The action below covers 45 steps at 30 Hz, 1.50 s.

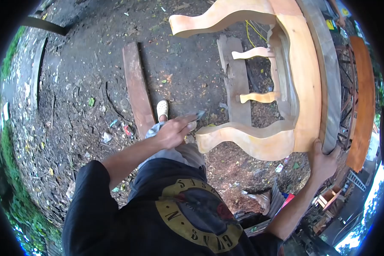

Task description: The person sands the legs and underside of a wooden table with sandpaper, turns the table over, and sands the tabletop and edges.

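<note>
My left hand (173, 132) is closed in a pinch on a small flat blue-grey piece (200, 114), whose exact kind I cannot make out. It is held over my lap, left of the nearest curved leg. My right hand (323, 164) grips the near corner of a pale wooden furniture frame (307, 81). The frame has wavy legs, a near one (247, 143) and a far one (222, 17), pointing left. A greyer board (327, 77) runs along the frame's right side. Two smaller curved legs (260, 97) show lower down, through the frame's opening.
A reddish-brown plank (137, 89) lies on the littered dirt ground beside my shoe (162, 109). A weathered grey board (237, 81) is under the frame. At the right stands an orange-brown wooden panel (362, 102). Corrugated metal (277, 198) lies near my right forearm.
</note>
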Each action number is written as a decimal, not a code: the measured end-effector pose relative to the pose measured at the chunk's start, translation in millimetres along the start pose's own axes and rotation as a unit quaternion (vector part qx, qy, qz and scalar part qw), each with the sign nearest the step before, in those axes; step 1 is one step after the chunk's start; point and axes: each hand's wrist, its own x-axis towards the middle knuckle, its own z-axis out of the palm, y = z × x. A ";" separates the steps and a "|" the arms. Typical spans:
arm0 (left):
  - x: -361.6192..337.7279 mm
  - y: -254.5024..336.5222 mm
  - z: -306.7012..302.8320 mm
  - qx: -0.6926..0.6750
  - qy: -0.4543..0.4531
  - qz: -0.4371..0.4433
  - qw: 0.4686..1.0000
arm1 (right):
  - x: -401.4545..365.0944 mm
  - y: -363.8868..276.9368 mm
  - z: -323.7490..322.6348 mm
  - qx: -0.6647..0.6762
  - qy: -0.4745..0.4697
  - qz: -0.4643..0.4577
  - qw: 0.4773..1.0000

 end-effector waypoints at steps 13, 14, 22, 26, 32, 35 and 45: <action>-6.2 36.4 33.7 0.031 0.006 0.058 0.998 | -9.2 -6.9 -7.0 0.028 0.016 -0.011 0.999; 5.3 41.7 34.5 0.006 -0.047 0.000 0.999 | -8.9 -7.6 -6.3 0.030 0.020 -0.008 0.999; 84.9 115.5 51.9 -0.055 -0.048 0.116 0.991 | -11.3 -7.1 -7.5 0.047 0.018 -0.008 0.999; 44.1 68.4 45.3 0.019 -0.044 0.082 0.995 | -12.8 -11.1 -6.3 0.032 0.028 -0.014 0.999; -3.8 0.4 -17.5 0.166 -0.141 0.018 0.976 | -20.6 -22.7 -15.1 0.093 0.044 -0.024 0.994; 11.1 -7.8 -42.3 0.245 -0.101 -0.080 0.961 | -20.4 -22.2 -14.2 0.099 0.026 -0.010 0.995; 120.5 259.0 -64.2 -0.241 0.055 0.234 0.940 | -11.1 -9.4 -15.8 0.188 0.031 -0.048 0.981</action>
